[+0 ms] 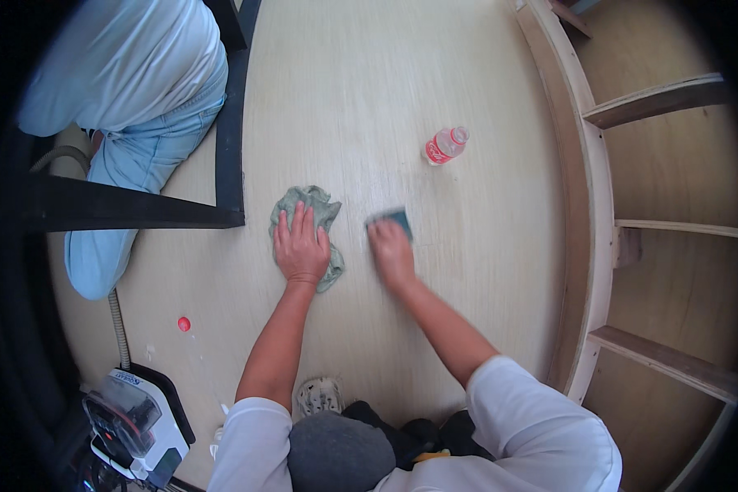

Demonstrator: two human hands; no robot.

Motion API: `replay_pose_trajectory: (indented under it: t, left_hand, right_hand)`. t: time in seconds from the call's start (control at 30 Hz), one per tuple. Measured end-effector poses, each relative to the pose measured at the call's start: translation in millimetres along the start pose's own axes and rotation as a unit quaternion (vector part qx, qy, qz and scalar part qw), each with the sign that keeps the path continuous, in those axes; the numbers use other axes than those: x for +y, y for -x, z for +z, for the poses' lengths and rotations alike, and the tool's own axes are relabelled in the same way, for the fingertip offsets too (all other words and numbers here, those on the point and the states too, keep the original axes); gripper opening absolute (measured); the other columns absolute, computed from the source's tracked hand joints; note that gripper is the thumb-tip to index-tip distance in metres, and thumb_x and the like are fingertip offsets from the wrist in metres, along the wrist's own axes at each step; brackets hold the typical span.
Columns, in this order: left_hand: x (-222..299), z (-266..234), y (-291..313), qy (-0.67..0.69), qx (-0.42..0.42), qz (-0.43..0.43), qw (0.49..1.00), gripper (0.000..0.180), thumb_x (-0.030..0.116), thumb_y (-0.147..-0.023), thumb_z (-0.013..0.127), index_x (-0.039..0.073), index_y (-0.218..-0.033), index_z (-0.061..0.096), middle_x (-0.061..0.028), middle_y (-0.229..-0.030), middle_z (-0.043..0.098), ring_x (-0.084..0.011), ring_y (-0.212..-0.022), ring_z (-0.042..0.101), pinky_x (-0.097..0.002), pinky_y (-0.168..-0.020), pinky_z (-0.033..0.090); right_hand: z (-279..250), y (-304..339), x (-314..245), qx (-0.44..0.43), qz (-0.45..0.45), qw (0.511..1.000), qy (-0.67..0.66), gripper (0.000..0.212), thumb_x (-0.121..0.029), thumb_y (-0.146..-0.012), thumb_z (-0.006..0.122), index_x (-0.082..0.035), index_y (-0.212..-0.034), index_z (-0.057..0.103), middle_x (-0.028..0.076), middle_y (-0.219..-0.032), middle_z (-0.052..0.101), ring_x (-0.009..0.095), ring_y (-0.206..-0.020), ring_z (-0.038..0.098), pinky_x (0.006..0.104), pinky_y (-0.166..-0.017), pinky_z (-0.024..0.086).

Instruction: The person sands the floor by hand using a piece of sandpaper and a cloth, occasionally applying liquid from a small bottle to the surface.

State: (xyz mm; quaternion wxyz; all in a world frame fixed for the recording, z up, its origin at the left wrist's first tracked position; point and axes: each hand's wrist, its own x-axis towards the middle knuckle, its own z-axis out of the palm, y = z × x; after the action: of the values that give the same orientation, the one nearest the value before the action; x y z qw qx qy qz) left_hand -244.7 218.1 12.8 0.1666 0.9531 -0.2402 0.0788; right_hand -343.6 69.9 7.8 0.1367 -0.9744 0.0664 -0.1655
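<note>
My left hand [302, 246] lies flat, fingers stretched out, on a crumpled grey-green cloth [330, 215] on the pale wood-look floor. To its right, my right hand [391, 250] is closed on a dark green scouring pad [401, 220], pressed against the floor. The pad's far edge and right corner show past my slightly blurred fingers. Ahead and to the right stands a clear plastic bottle [444, 146] with a red label, its mouth uncapped. Both forearms come in from the lower edge.
A black metal frame [231, 156] juts in from the left, with a person in light-blue jeans [152, 160] beyond it. A red bottle cap [184, 324] lies on the floor near a white-and-black machine [143, 418] with a hose. Open wooden framing [603, 213] lines the right side.
</note>
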Motion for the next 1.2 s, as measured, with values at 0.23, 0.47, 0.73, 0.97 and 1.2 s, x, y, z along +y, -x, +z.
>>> replay_pose_trajectory:
  t: [0.23,0.47,0.73,0.97,1.2]
  left_hand:
    - [-2.3,-2.2,2.2,-0.001,-0.003,-0.005,1.000,0.040,0.024,-0.078,0.051,0.009,-0.115,0.055,-0.0034,-0.130,0.045,-0.0316,-0.119,0.039,-0.0447,-0.098,0.030]
    - [8.7,6.4,-0.2,0.003,-0.008,0.003,1.000,0.041,0.023,-0.077,0.052,0.010,-0.116,0.055,-0.0031,-0.129,0.046,-0.0302,-0.121,0.038,-0.0436,-0.099,0.029]
    - [-10.8,1.9,4.0,-0.017,-0.003,-0.004,1.000,0.041,0.024,-0.077,0.053,0.010,-0.115,0.056,-0.0031,-0.129,0.047,-0.0317,-0.122,0.037,-0.0454,-0.098,0.030]
    - [14.5,10.9,1.7,-0.006,-0.019,0.022,1.000,0.042,0.024,-0.078,0.052,0.009,-0.117,0.054,-0.0045,-0.130,0.046,-0.0335,-0.122,0.037,-0.0452,-0.098,0.030]
    - [-11.6,16.3,-42.9,0.001,-0.025,0.015,1.000,0.042,0.027,-0.081,0.049,0.011,-0.120,0.052,-0.0036,-0.133,0.043,-0.0317,-0.124,0.035,-0.0431,-0.101,0.028]
  right_hand:
    - [-9.6,-4.6,-17.5,-0.029,-0.014,0.997,-0.065,0.034,-0.005,-0.068,0.053,0.001,-0.100,0.058,0.014,-0.099,0.057,0.030,-0.101,0.051,0.0362,-0.087,0.042]
    - [15.0,-61.4,4.4,0.042,0.030,0.998,-0.039,0.025,-0.004,-0.068,0.052,0.002,-0.091,0.057,0.013,-0.089,0.055,0.028,-0.090,0.052,0.0357,-0.080,0.043]
    - [-5.4,-14.5,-43.2,0.039,-0.024,0.997,-0.068,0.021,-0.006,-0.068,0.053,0.001,-0.087,0.059,0.013,-0.089,0.055,0.028,-0.090,0.053,0.0358,-0.081,0.044]
    - [22.7,-67.4,7.2,0.037,0.045,0.998,-0.038,0.015,-0.008,-0.071,0.051,-0.001,-0.082,0.057,0.012,-0.087,0.053,0.027,-0.089,0.051,0.0355,-0.081,0.042]
    - [-71.3,85.3,-39.0,-0.141,0.174,0.960,-0.166,0.035,-0.012,-0.074,0.059,0.003,-0.105,0.056,0.017,-0.106,0.056,0.031,-0.101,0.052,0.0382,-0.089,0.041]
